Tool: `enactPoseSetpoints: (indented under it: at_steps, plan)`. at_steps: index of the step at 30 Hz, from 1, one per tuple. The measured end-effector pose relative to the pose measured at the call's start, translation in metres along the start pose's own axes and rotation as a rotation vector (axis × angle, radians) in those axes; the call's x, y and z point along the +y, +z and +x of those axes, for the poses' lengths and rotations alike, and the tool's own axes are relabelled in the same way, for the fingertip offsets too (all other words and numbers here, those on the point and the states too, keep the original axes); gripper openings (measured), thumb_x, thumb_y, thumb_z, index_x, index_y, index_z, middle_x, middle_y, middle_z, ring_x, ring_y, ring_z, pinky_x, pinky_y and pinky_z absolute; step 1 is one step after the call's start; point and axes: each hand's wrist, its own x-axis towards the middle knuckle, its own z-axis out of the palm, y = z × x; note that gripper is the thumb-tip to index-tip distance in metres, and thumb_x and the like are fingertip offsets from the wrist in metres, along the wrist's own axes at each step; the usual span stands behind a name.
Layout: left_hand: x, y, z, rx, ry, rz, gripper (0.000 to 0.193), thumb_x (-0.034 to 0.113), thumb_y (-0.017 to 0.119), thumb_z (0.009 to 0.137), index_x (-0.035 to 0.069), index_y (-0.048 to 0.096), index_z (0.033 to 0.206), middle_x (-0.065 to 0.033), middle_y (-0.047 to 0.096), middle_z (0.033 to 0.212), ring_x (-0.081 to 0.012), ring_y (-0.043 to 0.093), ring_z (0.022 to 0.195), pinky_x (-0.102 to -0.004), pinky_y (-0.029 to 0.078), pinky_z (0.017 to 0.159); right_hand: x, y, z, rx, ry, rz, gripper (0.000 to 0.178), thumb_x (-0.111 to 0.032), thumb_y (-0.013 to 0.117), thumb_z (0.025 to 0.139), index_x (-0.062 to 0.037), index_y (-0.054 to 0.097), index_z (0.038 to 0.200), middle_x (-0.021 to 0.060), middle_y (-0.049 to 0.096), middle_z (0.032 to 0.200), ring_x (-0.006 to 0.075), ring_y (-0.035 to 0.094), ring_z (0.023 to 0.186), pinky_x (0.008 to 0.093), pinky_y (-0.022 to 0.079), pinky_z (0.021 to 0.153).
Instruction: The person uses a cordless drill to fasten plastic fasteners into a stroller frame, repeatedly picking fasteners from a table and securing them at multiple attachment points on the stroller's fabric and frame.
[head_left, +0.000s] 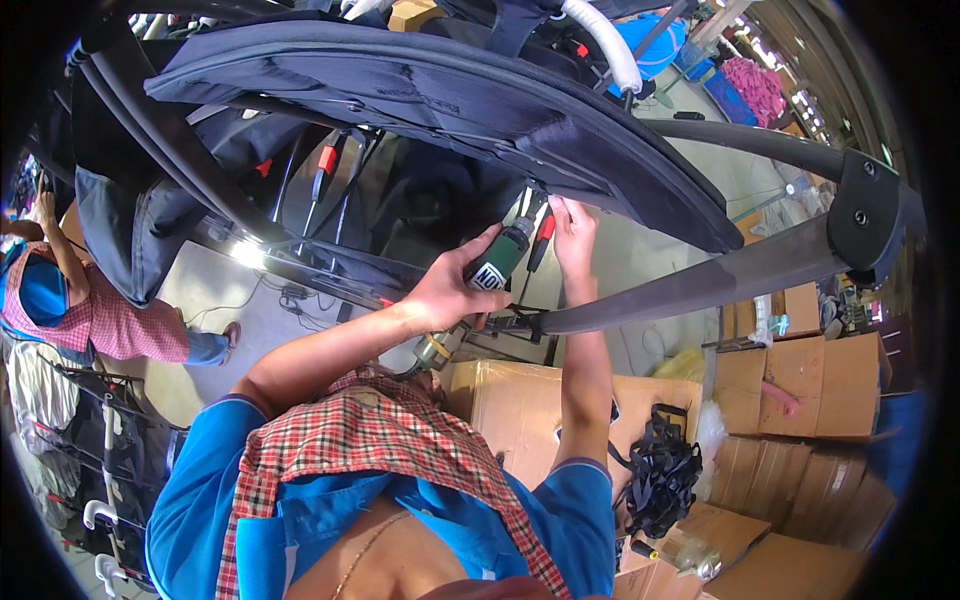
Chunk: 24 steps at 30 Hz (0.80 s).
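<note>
My left hand is wrapped round a green and black power screwdriver, which points up and away from me. Its tip meets the underside of a black padded fabric panel on a stroller-like frame. Beside that tip, my right hand has its fingers pinched together against the panel's lower edge; what they hold is too small to make out. A red and black strut hangs just left of my right hand. The dark frame tube passes in front of my right forearm.
A large cardboard box stands close to me, with a heap of black straps at its right. More cartons are stacked at the right. To the left is a co-worker in a checked apron. Dark tubes cross the upper left.
</note>
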Motion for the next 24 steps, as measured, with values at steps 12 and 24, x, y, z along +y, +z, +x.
enactPoseSetpoints:
  at_steps: [12, 24]
  plan:
    - [-0.004, 0.002, 0.001, 0.015, -0.001, -0.015, 0.091, 0.002, 0.072, 0.078, -0.002, 0.015, 0.149, -0.0055, 0.061, 0.083, -0.009, 0.055, 0.056, -0.0244, 0.047, 0.051, -0.023, -0.002, 0.0, -0.064, 0.177, 0.066, 0.023, -0.017, 0.058, 0.095, 0.003, 0.066, 0.104, 0.0134, 0.069, 0.093, 0.0192, 0.062, 0.086, 0.0314, 0.047, 0.082]
    - [-0.001, 0.001, -0.007, 0.016, 0.066, 0.111, 0.095, 0.007, 0.074, 0.079, -0.001, 0.011, 0.15, -0.0047, 0.061, 0.081, -0.0081, 0.056, 0.059, -0.0237, 0.047, 0.053, -0.024, 0.013, -0.002, 0.103, 0.208, 0.365, 0.019, -0.011, 0.058, 0.094, 0.0032, 0.063, 0.105, 0.0076, 0.068, 0.098, 0.0121, 0.059, 0.09, 0.0286, 0.046, 0.084]
